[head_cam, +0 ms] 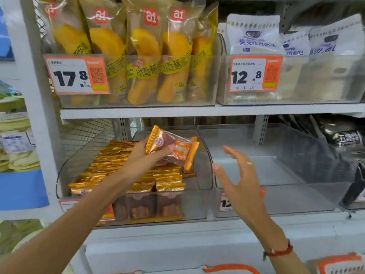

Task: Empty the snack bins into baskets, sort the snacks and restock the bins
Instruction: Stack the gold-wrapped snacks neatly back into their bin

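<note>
My left hand grips orange-edged snack packets with brown cake inside, held above the clear left bin on the lower shelf. That bin holds several rows of the same gold-orange packets standing on edge, with a gap at its right side. My right hand hovers open, fingers spread, in front of the neighbouring clear bin, which has nothing in it. A red cord bracelet sits on my right wrist.
On the upper shelf stand a bin of banana bread packs priced 17.8 and a bin of white bread bags priced 12.8. Dark packets lie at the far right. An orange basket handle shows at the bottom edge.
</note>
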`<action>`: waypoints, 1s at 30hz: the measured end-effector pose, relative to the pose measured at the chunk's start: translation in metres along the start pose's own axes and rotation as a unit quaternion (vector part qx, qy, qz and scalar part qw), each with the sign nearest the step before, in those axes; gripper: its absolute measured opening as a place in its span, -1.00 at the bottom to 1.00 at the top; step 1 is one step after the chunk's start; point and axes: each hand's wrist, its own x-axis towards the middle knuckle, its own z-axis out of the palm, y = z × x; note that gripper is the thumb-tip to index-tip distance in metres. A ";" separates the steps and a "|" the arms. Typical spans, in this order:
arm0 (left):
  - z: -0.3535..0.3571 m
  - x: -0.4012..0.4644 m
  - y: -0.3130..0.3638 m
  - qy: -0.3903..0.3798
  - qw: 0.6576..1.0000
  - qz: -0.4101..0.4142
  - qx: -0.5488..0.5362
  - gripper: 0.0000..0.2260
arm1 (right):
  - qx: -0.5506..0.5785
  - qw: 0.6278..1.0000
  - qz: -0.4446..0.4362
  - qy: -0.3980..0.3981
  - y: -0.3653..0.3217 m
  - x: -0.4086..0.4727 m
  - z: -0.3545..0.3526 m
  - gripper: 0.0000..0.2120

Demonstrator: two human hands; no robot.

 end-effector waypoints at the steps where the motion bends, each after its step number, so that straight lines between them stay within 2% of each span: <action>1: 0.001 0.010 -0.007 0.016 1.000 0.003 0.005 -0.69 | -0.053 0.998 -0.009 0.046 0.011 -0.002 0.000 -0.48; 3: 0.006 0.028 -0.019 0.036 0.999 -0.001 0.002 -0.67 | -0.144 0.987 -0.017 0.067 0.029 -0.005 0.001 -0.44; 6: 0.016 0.052 -0.031 0.033 0.999 -0.009 -0.003 -0.80 | -0.250 0.965 -0.059 0.059 0.043 -0.010 0.007 -0.48; 10: 0.021 0.078 -0.048 -0.036 0.991 -0.017 0.130 -0.65 | -0.264 0.958 -0.079 0.074 0.047 -0.009 0.008 -0.54; 12: 0.017 0.088 -0.054 -0.062 0.979 0.004 0.194 -0.66 | -0.271 0.955 -0.088 0.077 0.047 -0.009 0.009 -0.56; 18: 0.008 0.109 -0.050 -0.157 0.949 0.032 0.272 -0.63 | -0.299 0.945 -0.111 0.072 0.048 -0.007 0.009 -0.63; 21: 0.015 0.120 -0.044 -0.212 0.912 0.046 0.348 -0.62 | -0.307 0.942 -0.119 0.072 0.048 -0.009 0.009 -0.65; 23: 0.025 0.127 -0.044 -0.236 0.864 0.065 0.441 -0.58 | -0.308 0.941 -0.122 0.074 0.048 -0.009 0.009 -0.66; 25: 0.035 0.130 -0.048 -0.235 0.806 0.090 0.536 -0.45 | -0.308 0.940 -0.126 0.080 0.049 -0.009 0.010 -0.68; 26: 0.038 0.132 -0.052 -0.227 0.790 0.093 0.563 -0.37 | -0.310 0.939 -0.126 0.081 0.049 -0.009 0.010 -0.68; 28: 0.039 0.132 -0.057 -0.204 0.787 0.086 0.576 -0.22 | -0.315 0.937 -0.125 0.081 0.050 -0.009 0.010 -0.67; 30: 0.037 0.130 -0.059 -0.179 0.801 0.078 0.566 -0.15 | -0.318 0.936 -0.126 0.082 0.051 -0.009 0.010 -0.66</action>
